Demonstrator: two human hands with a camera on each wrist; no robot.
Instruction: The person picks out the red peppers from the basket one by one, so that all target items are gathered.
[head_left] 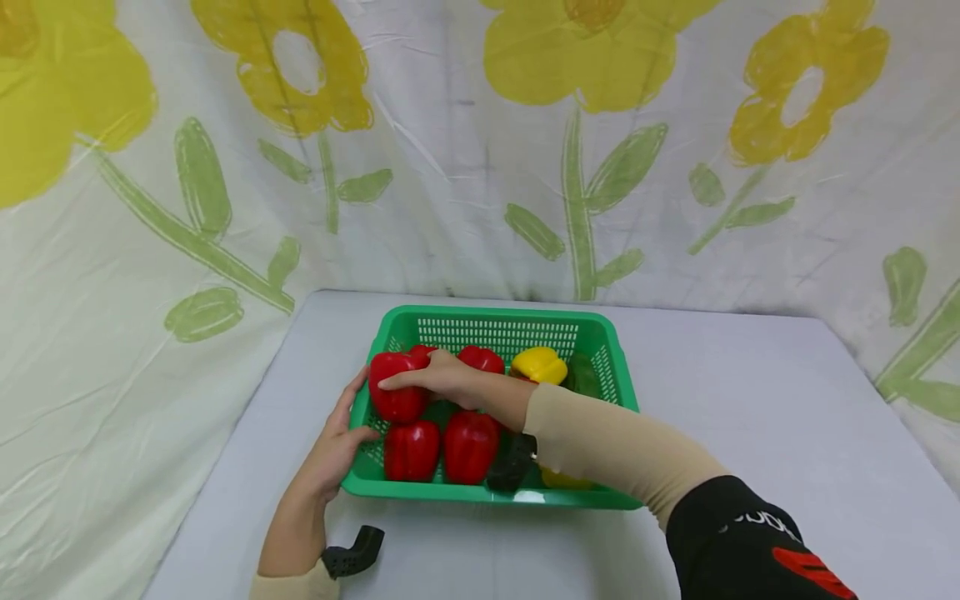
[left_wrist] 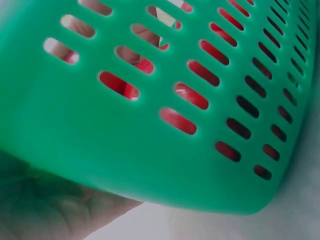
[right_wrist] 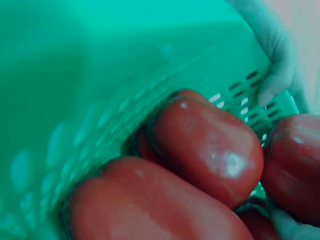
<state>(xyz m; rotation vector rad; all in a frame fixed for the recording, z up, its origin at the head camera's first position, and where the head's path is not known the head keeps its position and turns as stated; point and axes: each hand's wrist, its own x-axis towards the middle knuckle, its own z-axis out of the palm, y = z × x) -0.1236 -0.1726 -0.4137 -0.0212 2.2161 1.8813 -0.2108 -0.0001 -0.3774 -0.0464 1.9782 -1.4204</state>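
My right hand (head_left: 450, 377) grips a red bell pepper (head_left: 395, 400) at the left end of a green plastic basket (head_left: 495, 493), its thumb across the pepper's front. My left hand (head_left: 336, 450) holds the basket's left rim, with the thumb over the inner side and the fingers along the outside. Below the held pepper lie two more red bell peppers, one at the front left (head_left: 412, 451) and one beside it (head_left: 471, 447). The right wrist view shows the held pepper (right_wrist: 297, 160) at its right edge. In the left wrist view the slotted basket wall (left_wrist: 90, 130) fills most of the picture.
Towards the basket's right lie a yellow bell pepper (head_left: 538, 365) and a dark green vegetable (head_left: 582, 377). Another red pepper (head_left: 481, 359) sits at the back. The basket stands on a white-covered table (head_left: 720, 392), with a flower-painted cloth (head_left: 450, 208) hanging behind.
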